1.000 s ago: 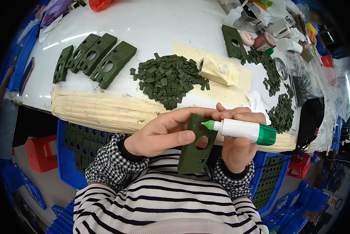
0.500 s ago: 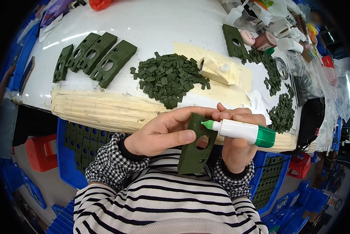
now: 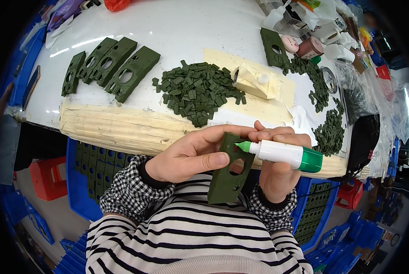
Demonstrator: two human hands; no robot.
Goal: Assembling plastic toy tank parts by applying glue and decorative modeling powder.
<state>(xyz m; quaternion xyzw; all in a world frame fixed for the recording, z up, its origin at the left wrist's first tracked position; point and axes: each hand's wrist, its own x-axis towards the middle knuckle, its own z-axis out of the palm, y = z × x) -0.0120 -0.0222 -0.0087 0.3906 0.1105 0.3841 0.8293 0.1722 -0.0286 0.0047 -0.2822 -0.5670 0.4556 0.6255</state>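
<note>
My left hand grips a dark green plastic model part, long and boxy with a round hole, thumb lying across its left side. In my right hand is a white glue bottle with a green base and green pointed nozzle. It lies nearly level between the fingers and thumb, and the nozzle tip is at the part's upper section, above the round hole. Whether the tip touches the surface I cannot tell. Beyond my hands, a heap of small dark green pieces lies on the table.
Several similar green parts rest at the table's left. A taped block stands right of the heap; more small pieces lie farther right. Padding covers the near edge. Blue crates of parts flank me below.
The bottle has shifted very slightly to the right in my right hand. My left hand and the model part look unmoved.
</note>
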